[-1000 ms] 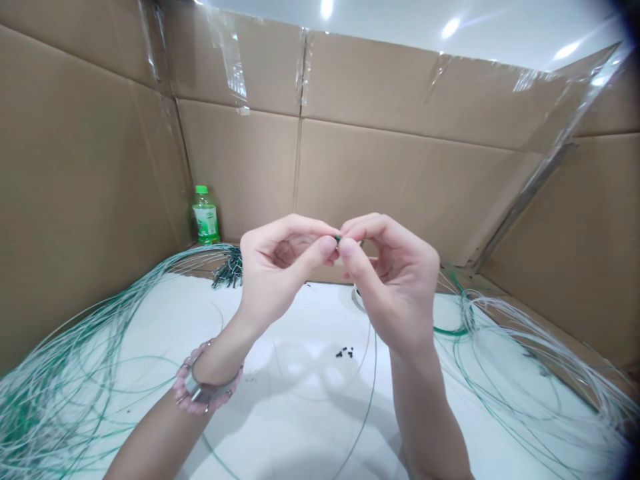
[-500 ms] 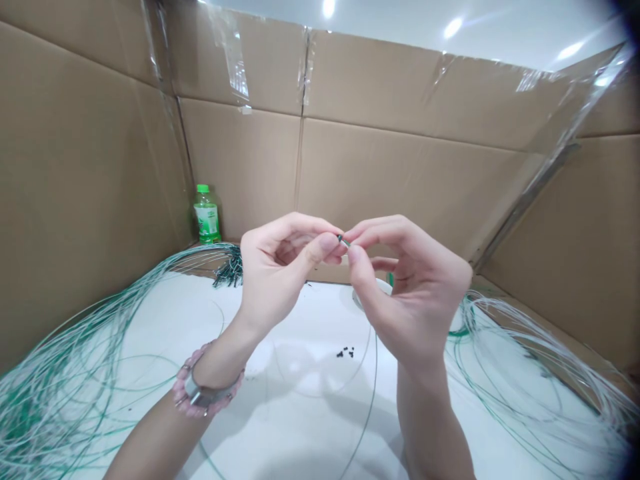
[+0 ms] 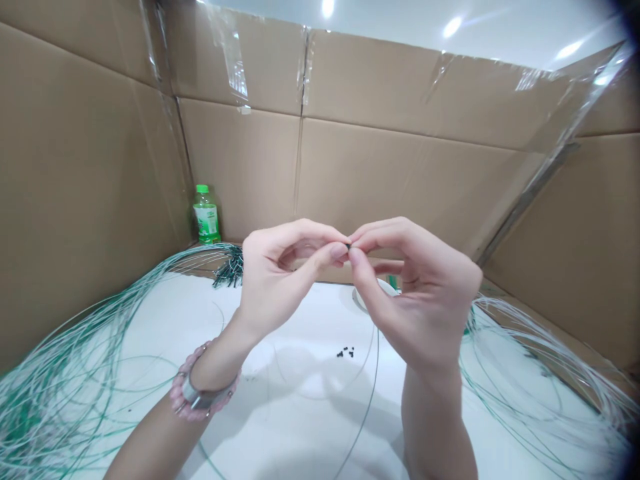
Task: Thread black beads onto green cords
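Black bead (image 3: 349,246), perhaps, between fingertips (image 3: 339,251)

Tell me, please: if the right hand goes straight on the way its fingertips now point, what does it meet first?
The right hand would probably meet the small dark piece first, which is pinched at its fingertips. Just behind that is the left hand, though the depth between them is hard to judge.

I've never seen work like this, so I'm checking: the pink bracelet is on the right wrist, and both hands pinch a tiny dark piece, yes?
Not quite: the head view shows the pink bracelet on the left wrist, not the right. The rest stands: the left hand and the right hand pinch a tiny dark piece.
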Motion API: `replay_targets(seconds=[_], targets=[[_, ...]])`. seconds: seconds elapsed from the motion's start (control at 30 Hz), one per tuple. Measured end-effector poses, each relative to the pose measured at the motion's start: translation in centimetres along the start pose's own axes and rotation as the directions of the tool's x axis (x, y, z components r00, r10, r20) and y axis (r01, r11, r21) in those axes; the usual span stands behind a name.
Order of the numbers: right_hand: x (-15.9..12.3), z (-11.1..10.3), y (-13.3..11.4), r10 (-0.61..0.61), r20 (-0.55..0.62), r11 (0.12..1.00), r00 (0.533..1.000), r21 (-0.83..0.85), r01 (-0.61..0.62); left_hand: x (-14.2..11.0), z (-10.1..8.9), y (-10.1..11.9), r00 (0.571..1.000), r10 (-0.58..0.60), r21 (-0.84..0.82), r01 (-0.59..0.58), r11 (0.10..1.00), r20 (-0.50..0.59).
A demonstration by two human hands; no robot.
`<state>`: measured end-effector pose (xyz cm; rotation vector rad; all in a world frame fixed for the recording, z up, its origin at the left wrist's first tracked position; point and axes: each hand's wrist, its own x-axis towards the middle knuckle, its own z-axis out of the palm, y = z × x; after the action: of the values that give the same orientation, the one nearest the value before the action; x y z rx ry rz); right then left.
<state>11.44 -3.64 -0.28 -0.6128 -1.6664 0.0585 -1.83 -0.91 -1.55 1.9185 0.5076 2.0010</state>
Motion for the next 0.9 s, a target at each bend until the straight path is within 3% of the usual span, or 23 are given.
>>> replay_targets(seconds=[0.17, 0.4, 0.57, 0.63, 0.7, 0.77, 0.9], targets=[[0.2, -0.4, 0.4, -0.002, 0.034, 0.999, 0.999, 0.032, 0.001, 0.1, -0.3, -0.1, 0.999, 0.041, 0.091, -0.041, 0.995, -0.003], [0.3, 0.1, 0.8, 0.088, 0.035, 0.986, 0.995, 0.140, -0.092, 0.1, -0.3, -0.1, 0.999, 0.050, 0.124, -0.049, 0.991, -0.011], [0.4, -0.4, 0.7, 0.100, 0.060, 0.993, 0.993, 0.055, -0.103, 0.1, -0.1, -0.1, 0.997, 0.071, 0.142, -0.067, 0.988, -0.022], [0.5, -1.1, 0.9, 0.133, 0.166, 0.991, 0.977, -0.025, -0.131, 0.1, 0.0, -0.3, 0.998, 0.062, 0.130, -0.058, 0.990, -0.032], [0.8, -2.0, 1.1, 0.177, 0.321, 0.983, 0.930, -0.105, -0.150, 0.1, 0.1, -0.5, 0.998, 0.052, 0.111, -0.049, 0.993, -0.021], [1.0, -2.5, 1.4, 0.196, 0.389, 0.980, 0.900, -0.118, -0.163, 0.0, 0.2, -0.8, 0.999, 0.032, 0.095, -0.032, 0.995, 0.010], [1.2, -2.2, 1.7, 0.169, 0.248, 0.983, 0.954, 0.022, -0.180, -0.3, 0.6, -1.0, 0.999, -0.017, 0.066, 0.015, 0.998, 0.036]])
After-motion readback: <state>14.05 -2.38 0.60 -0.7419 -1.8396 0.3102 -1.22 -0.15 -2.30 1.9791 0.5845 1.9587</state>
